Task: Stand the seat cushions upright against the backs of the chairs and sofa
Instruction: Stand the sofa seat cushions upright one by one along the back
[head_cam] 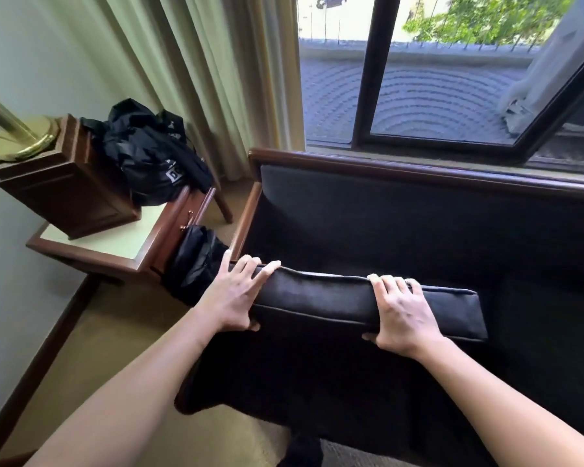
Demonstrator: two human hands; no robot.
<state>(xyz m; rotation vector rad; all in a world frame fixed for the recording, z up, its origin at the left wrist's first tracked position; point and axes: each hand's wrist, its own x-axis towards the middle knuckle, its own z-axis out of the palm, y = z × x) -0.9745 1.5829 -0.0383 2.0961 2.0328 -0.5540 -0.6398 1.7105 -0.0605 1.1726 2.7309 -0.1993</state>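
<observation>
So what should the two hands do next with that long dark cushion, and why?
Probably tip it on back: both the left hand and right hand grip the long dark velvety seat cushion by its front edge, raised, not yet leaning on the dark padded sofa back.

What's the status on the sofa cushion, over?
Both hands, left hand and right hand, grip the seat cushion. Front edge raised, not yet against sofa back. Nothing in the way.

Daylight enters through the window (452,79), washing out its top edge. The dark sofa (402,224) loses detail in shadow. Wide-angle distortion bends the edges; the upper right corner is blurred.
</observation>
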